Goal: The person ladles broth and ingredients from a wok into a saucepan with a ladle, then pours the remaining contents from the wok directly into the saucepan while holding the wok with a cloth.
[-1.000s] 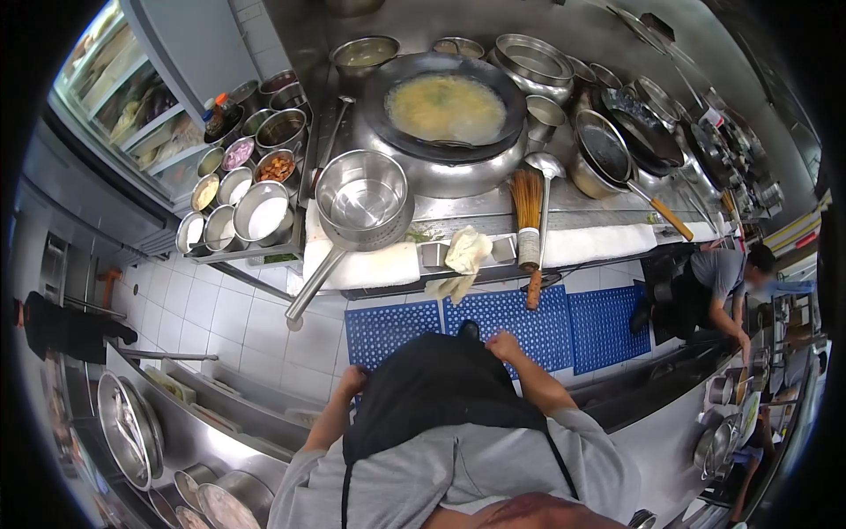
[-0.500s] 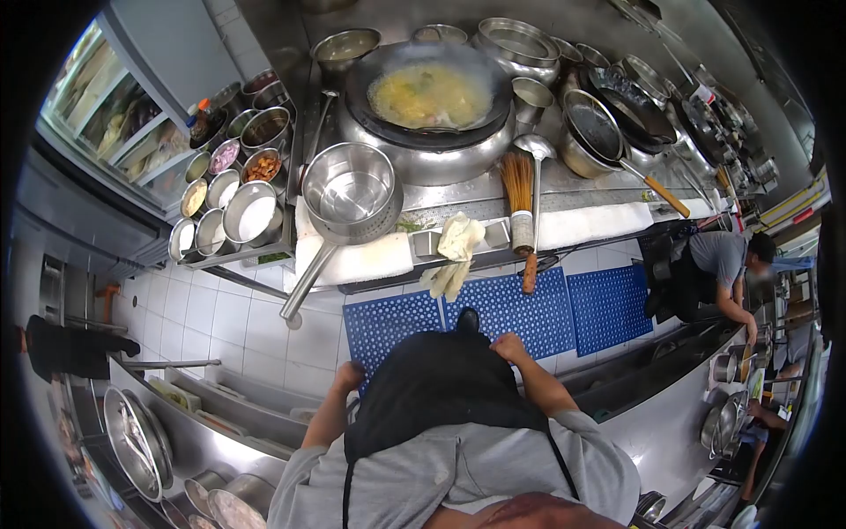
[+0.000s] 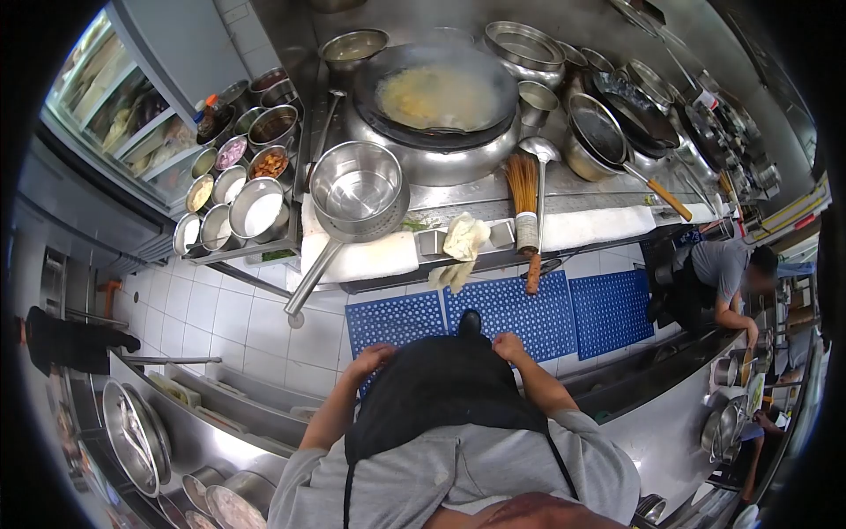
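Note:
Both my hands hang beside the black apron, over the floor. My left hand (image 3: 375,355) is curled at the apron's left edge, its fingers too small to read. At the other side, my right hand (image 3: 508,346) is closed against the apron, and what it may hold is hidden. Ahead of me a black wok (image 3: 436,93) with yellowish liquid steams on the stove. A steel saucepan (image 3: 357,185) rests nearer, its handle pointing toward me. A bamboo brush (image 3: 523,194) and a ladle (image 3: 540,150) lie to the right, and pale gloves (image 3: 463,242) hang over the counter edge.
Seasoning pots (image 3: 258,209) stand at the left beside a glass-fronted fridge (image 3: 123,106). Blue mats (image 3: 529,317) cover the floor. A co-worker (image 3: 709,273) bends over a counter at the right. Behind me, a steel counter (image 3: 216,423) carries pans and bowls.
My left hand has moved up and inward toward the apron. Steam over the wok is thicker. The view has shifted slightly, and my right hand stays by the apron.

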Demonstrator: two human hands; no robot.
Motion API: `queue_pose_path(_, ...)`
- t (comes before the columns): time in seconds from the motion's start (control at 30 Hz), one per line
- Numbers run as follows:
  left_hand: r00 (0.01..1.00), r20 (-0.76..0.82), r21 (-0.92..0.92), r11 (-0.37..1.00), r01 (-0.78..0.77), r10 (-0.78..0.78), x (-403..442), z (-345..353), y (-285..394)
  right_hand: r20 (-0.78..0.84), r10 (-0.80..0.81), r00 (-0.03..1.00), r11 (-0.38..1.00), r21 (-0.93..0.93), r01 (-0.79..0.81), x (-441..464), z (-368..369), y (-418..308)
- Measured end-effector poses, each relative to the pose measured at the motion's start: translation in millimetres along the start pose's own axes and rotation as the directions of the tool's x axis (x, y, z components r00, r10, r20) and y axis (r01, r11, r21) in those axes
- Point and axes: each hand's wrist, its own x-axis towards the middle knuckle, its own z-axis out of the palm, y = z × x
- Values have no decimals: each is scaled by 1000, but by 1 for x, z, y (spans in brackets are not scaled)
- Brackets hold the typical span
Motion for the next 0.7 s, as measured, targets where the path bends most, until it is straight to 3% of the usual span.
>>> queue_pose_path(0.1,977,175,126,981,-148,125,17,11,-1,9,12,1000,1000,-3,-12,-1,0,-2)
queue_pose_path(0.13,936,271,275,914,-299,225,18,11,-4,9,0,1000,1000,-1,0,-2,-1,-3)
queue_pose_path(0.2,797,496,491,646,-585,345,16,10,-12,5,-21,1000,1000,6,21,-4,-1,-4)
queue_pose_path(0.3,727,617,459,612,-644,302,48,-10,-55,21,-5,1000,996,92,3,-10,-4,-5)
queue_pose_path(0.37,850,522,512,769,-382,74,31,-8,-47,-16,-39,999,998,55,40,2,11,10)
queue_pose_path(0.43,889,452,534,820,-206,-71,26,-9,-49,-19,-53,998,997,60,54,-2,7,5)
queue_pose_path(0.53,906,410,491,863,-122,-106,50,-37,-91,9,-61,998,995,84,60,-8,-3,-1)
queue_pose_path(0.6,930,274,557,829,53,-244,38,-38,-82,18,-100,995,995,22,100,-4,-2,-1)
queue_pose_path(0.7,894,-44,607,698,378,-446,-19,-9,-16,74,-135,988,991,-13,136,-3,-11,-8)
